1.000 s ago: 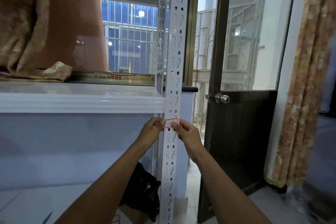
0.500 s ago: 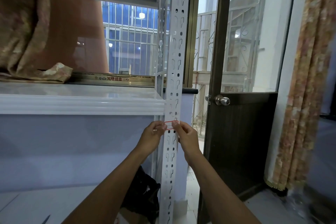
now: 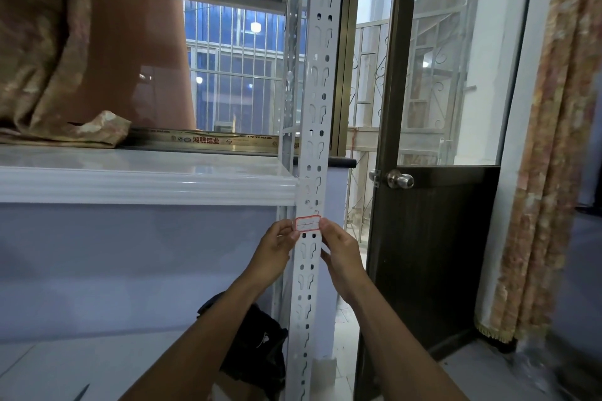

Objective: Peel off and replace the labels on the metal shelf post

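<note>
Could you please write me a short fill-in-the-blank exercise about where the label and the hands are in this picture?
1. The label has a ____ border.
2. It sits on the shelf post just ____ the white shelf.
3. The left hand and right hand hold it at its two ____.
4. The doorknob is to the ____ of the post.

Missing words: red; below; ends; right

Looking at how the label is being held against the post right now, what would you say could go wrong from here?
1. The red-bordered label spans the slotted post; over the holes it has little to grip and may lift or wrinkle.
2. The left hand and right hand hold only its ends, so it might go on crooked.
3. Fingertips on the edges could touch the adhesive and weaken it.
</note>
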